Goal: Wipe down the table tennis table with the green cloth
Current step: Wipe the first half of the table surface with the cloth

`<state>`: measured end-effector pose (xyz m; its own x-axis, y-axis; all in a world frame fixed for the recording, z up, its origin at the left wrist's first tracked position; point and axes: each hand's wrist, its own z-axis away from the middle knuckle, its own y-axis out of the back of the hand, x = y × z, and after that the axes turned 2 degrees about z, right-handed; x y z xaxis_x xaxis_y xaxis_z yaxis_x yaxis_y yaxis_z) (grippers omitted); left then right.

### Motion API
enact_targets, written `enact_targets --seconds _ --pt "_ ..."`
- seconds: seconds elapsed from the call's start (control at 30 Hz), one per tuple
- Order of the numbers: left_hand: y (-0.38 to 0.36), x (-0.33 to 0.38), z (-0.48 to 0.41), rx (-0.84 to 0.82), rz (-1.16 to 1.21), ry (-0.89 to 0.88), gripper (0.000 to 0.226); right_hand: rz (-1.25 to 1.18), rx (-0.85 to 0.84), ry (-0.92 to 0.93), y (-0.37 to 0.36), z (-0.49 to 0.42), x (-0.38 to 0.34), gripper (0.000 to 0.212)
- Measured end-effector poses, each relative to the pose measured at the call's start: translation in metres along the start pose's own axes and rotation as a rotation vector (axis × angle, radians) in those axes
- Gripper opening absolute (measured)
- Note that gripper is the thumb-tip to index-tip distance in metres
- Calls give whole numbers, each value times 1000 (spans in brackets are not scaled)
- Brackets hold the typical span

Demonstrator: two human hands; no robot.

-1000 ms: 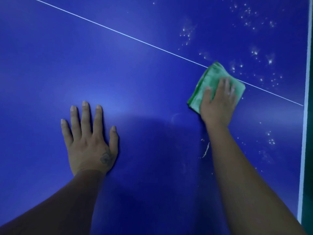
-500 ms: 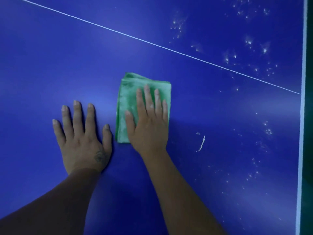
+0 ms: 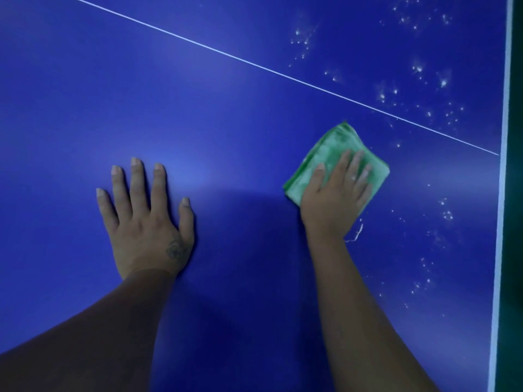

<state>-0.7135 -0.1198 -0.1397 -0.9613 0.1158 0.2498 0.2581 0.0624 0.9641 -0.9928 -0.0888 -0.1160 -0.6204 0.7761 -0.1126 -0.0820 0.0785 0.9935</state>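
The blue table tennis table (image 3: 226,114) fills the view. A folded green cloth (image 3: 331,154) lies flat on it, right of centre, just below the thin white centre line (image 3: 254,65). My right hand (image 3: 336,199) presses on the cloth with straight fingers and covers its near half. My left hand (image 3: 147,219) lies flat on the bare table to the left, fingers spread, holding nothing.
White specks and smears (image 3: 416,80) dot the table at the upper right and along the right side. A small white streak (image 3: 358,232) sits beside my right wrist. The white edge line (image 3: 502,193) marks the table's right border, with dark green floor beyond.
My right hand has slid the cloth from beside my left hand back to the right, towards the centre line. My left hand has stayed in place.
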Motion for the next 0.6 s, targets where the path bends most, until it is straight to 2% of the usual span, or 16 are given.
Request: enact_targets --seconds 0.07,0.2,0.3,0.4,0.47,0.6 --pt "0 0 0 3 -3 -1 73 -1 14 78 -4 19 -27 69" --pt "0 -1 0 8 -6 -1 73 -11 26 355 -15 71 -53 68" --pt "0 -1 1 18 -1 -8 72 -41 17 504 -16 95 -31 68" --pt "1 0 2 21 4 -11 72 -51 -25 602 -8 80 2 67" --pt "0 0 2 28 -1 -13 72 -33 -41 555 -3 55 24 67" --pt "1 0 3 35 -1 -13 71 -17 -35 243 4 14 52 68"
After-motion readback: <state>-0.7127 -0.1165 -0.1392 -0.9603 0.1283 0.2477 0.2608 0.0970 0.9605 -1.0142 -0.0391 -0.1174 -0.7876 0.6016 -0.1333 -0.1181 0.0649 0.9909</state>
